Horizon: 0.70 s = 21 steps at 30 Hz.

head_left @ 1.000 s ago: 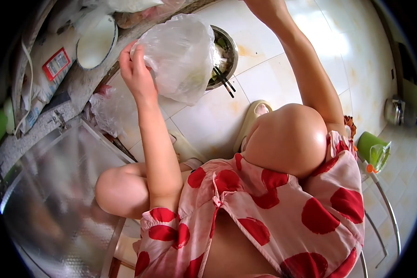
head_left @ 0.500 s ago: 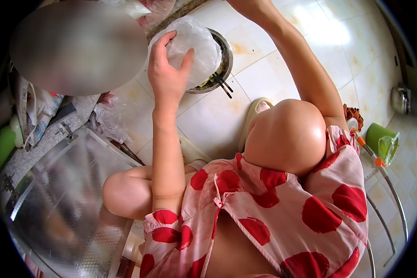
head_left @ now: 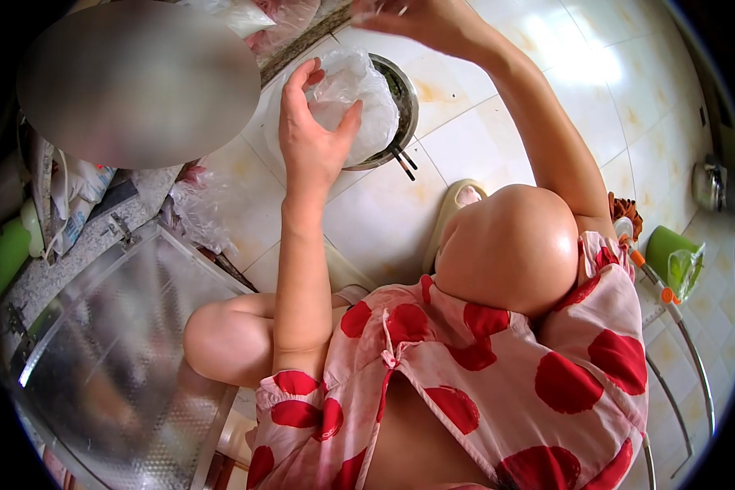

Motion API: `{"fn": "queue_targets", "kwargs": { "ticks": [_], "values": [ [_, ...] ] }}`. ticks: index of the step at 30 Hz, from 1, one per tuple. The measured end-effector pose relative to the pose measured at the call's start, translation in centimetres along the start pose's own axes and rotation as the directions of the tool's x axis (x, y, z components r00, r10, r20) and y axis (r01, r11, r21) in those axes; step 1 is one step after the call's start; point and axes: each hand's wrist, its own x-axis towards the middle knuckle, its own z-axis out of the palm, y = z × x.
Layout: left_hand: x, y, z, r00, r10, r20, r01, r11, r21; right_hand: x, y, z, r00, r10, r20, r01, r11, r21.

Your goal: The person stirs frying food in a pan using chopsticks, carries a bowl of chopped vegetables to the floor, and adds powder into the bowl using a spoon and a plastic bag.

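Observation:
A crumpled translucent plastic bag (head_left: 363, 94) covers the left part of a round metal bowl (head_left: 408, 90) on the floor. Dark sticks, like chopsticks (head_left: 403, 162), poke out over the bowl's near rim, and some green shows inside. My left hand (head_left: 314, 135) is at the bag's left side, fingers curled and thumb apart, around part of the bag. My right hand (head_left: 408, 18) is at the top edge, above the bowl; its fingers are blurred and partly cut off, with something clear and shiny near them that I cannot make out.
A mesh-patterned glass panel (head_left: 122, 343) lies at the lower left. Clear plastic bags (head_left: 200, 208) rest beside it. A green bin (head_left: 670, 249) and a metal tube frame (head_left: 694, 351) stand at the right. My slippers (head_left: 443, 220) are on the tiles (head_left: 367, 220).
My left hand has moved right, and the bag has shrunk into a smaller crumpled shape over the bowl. My right hand has come left, into view at the top edge.

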Motion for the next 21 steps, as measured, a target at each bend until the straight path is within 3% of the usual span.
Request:
{"fn": "queue_targets", "kwargs": {
  "ticks": [2,3,5,14,16,17,19,21],
  "values": [
    [0.0,-0.1,0.1,1.000,-0.007,-0.012,0.007,0.999,-0.038,-0.3,0.2,0.0,0.962,-0.153,0.224,0.155,0.988,0.006],
    [0.0,0.0,0.0,1.000,-0.027,-0.013,0.026,0.997,-0.070,-0.4,0.4,0.3,0.962,-0.153,0.226,0.156,0.988,0.005],
    [-0.1,0.0,-0.1,0.999,-0.046,-0.017,0.045,0.994,-0.102,-0.8,0.8,1.5,0.923,-0.013,0.384,0.065,0.990,-0.123],
    [-0.5,-0.6,-0.8,0.994,-0.109,0.030,0.113,0.964,-0.242,-0.8,0.4,2.9,0.912,0.070,0.404,-0.033,0.995,-0.097],
    [-0.7,-1.3,-0.8,0.989,-0.149,-0.004,0.133,0.895,-0.427,-0.8,0.8,2.7,0.919,0.042,0.391,-0.022,0.998,-0.056],
    [-0.7,-1.6,-0.8,0.989,-0.149,-0.009,0.131,0.895,-0.426,-0.9,0.9,2.7,0.918,0.038,0.394,-0.018,0.998,-0.056],
    [-0.8,-2.2,-0.9,0.970,-0.242,0.029,0.210,0.770,-0.602,-0.8,1.3,2.6,0.921,0.034,0.388,-0.053,0.998,0.038],
    [-0.9,-2.3,-1.5,0.952,-0.287,0.106,0.289,0.731,-0.618,-0.7,1.2,2.5,0.914,0.051,0.401,-0.076,0.996,0.047]
  ]
}}
